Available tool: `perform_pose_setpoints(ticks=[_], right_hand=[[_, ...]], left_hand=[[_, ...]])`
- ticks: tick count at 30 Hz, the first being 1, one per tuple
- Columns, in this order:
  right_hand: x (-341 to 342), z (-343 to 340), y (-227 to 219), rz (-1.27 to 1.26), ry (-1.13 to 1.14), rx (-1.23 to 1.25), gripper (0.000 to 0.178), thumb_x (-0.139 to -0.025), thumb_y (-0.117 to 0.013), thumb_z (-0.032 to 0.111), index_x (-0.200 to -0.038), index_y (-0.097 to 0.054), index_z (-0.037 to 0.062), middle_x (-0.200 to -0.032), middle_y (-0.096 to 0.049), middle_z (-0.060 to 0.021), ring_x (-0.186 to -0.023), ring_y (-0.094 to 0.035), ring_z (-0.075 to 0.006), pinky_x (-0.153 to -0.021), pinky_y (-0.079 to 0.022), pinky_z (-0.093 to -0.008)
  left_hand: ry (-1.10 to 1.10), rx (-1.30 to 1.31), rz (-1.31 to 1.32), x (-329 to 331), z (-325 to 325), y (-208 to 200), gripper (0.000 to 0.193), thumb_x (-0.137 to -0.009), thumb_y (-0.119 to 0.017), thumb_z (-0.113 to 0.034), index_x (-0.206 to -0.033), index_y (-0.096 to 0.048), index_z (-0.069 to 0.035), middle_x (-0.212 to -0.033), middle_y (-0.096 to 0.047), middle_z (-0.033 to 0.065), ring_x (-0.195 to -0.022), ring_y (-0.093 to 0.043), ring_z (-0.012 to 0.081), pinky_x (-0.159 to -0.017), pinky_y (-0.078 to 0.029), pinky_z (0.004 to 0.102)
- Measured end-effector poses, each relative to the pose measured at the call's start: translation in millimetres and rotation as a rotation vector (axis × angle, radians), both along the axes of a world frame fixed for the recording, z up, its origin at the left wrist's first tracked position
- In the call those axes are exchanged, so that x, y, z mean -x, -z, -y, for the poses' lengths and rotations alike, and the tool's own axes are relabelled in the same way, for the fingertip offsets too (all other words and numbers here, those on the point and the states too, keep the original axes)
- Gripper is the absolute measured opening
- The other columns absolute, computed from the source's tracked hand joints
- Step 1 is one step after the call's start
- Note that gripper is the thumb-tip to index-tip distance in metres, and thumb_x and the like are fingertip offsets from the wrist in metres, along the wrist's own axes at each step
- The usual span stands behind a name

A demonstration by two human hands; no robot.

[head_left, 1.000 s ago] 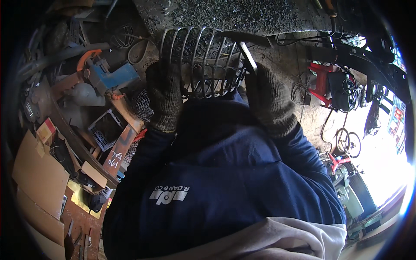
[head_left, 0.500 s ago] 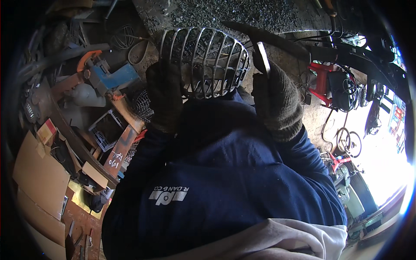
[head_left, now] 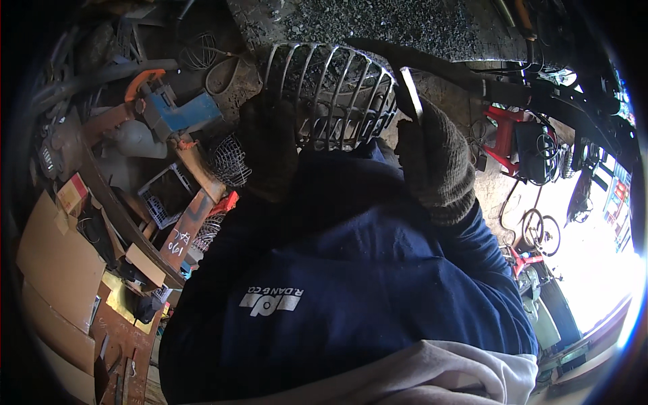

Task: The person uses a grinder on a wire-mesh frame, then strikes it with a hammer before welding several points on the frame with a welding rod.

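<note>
A cage of curved metal bars (head_left: pixel 329 94), like a rounded wire basket, is held up in front of my chest. My left hand (head_left: pixel 270 145), in a dark knit glove, is closed round its left side; the fingers are mostly in shadow. My right hand (head_left: pixel 437 158), in a brown knit glove, is closed on a pale flat strip (head_left: pixel 410 91) that sticks up past the fingers. The strip's kind cannot be made out. It stands just right of the cage, beside a dark tapered metal piece (head_left: pixel 432 66).
Dark grit covers the bench surface (head_left: pixel 378 23) ahead. To the left are a blue and orange metal tool (head_left: pixel 181 111), a plastic crate (head_left: pixel 165 196) and cardboard (head_left: pixel 57 263). A red stool (head_left: pixel 501 138) and a bicycle (head_left: pixel 540 233) stand on the right.
The cage and my left hand have shifted a little to the right, nearer the pale strip. My right hand keeps its grip, almost in the same place. The view has shifted slightly.
</note>
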State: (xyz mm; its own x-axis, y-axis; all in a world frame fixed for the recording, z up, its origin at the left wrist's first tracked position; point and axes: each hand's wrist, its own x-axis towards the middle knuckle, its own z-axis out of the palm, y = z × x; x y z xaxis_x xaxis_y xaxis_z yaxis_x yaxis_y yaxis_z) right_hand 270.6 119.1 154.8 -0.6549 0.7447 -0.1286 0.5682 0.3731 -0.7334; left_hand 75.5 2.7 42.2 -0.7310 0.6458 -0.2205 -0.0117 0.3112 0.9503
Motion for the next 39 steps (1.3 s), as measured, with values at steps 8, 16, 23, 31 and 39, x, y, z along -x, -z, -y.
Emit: perform_pose_setpoints(ticks=[8, 16, 23, 31, 39], right_hand=[[8, -7, 20, 0.057, 0.015, -0.157, 0.029, -0.098, -0.052, 0.02, -0.12, -0.058, 0.0015, -0.077, -0.063, -0.0094, -0.068, -0.065, -0.02, -0.06, -0.05, -0.0336], [12, -9, 15, 0.052, -0.022, -0.228, 0.033, -0.098, -0.054, 0.018, -0.128, -0.056, 0.0034, -0.071, -0.059, -0.0028, -0.062, -0.059, -0.0089, -0.058, -0.048, -0.0266], [13, -6, -15, 0.085, 0.098, -0.028, 0.035, -0.099, -0.054, 0.02, -0.131, -0.055, 0.0044, -0.072, -0.058, 0.0001, -0.063, -0.058, -0.0066, -0.057, -0.048, -0.0253], [12, -7, -19, 0.137, 0.106, -0.054, 0.033, -0.098, -0.055, 0.02, -0.127, -0.058, 0.0053, -0.086, -0.065, -0.0097, -0.073, -0.066, -0.0153, -0.065, -0.051, -0.03], [18, -9, -22, 0.08, 0.143, -0.009, 0.034, -0.099, -0.054, 0.023, -0.127, -0.057, 0.0044, -0.083, -0.066, -0.0105, -0.07, -0.065, -0.0146, -0.063, -0.051, -0.0298]], left_hand=[[0.073, -0.009, -0.049, 1, 5, -1, 0.028, -0.096, -0.057, -0.023, -0.116, -0.056, -0.004, -0.102, -0.054, 0.0131, -0.092, -0.054, 0.025, -0.08, -0.045, 0.0389], [0.26, 0.2, -0.364, 4, 0, -14, 0.045, -0.097, -0.053, -0.023, -0.14, -0.049, -0.01, -0.102, -0.054, 0.0122, -0.097, -0.051, 0.0275, -0.083, -0.044, 0.0415], [0.223, 0.113, -0.414, 3, -1, -12, 0.031, -0.097, -0.054, -0.022, -0.122, -0.052, -0.004, -0.094, -0.052, 0.0094, -0.084, -0.053, 0.0211, -0.074, -0.044, 0.0359], [0.136, 0.026, -0.373, 2, -1, -5, 0.028, -0.097, -0.058, -0.023, -0.114, -0.053, -0.001, -0.088, -0.052, 0.0056, -0.075, -0.054, 0.0149, -0.068, -0.044, 0.0307], [0.003, -0.152, -0.075, -8, -4, -14, 0.028, -0.096, -0.058, -0.02, -0.115, -0.055, 0.001, -0.095, -0.053, 0.0098, -0.087, -0.055, 0.0194, -0.073, -0.046, 0.0351]])
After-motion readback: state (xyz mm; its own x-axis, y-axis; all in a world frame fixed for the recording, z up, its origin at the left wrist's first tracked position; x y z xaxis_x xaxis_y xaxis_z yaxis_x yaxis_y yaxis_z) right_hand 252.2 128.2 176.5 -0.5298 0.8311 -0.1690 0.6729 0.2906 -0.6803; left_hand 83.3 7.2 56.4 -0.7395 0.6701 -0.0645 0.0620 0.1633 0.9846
